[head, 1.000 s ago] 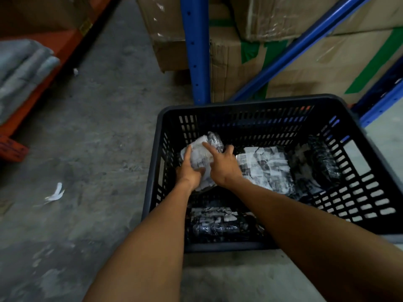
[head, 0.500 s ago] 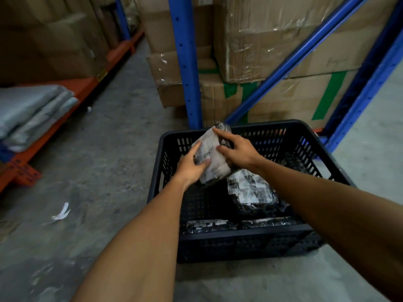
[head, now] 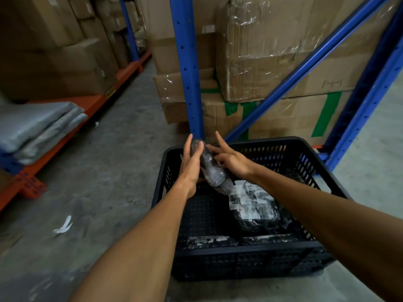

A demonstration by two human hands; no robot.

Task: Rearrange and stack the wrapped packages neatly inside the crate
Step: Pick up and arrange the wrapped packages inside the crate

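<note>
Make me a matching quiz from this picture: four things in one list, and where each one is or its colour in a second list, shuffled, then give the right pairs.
Things:
1. held package
2. crate
3. folded grey sheets
4. upright rack post

Places or colours:
A. blue, behind the crate
B. black, on the concrete floor
C. on the orange shelf at far left
D. between the left hand and right hand, above the crate

Pairs: 1-D, 2-B, 3-C, 4-A
</note>
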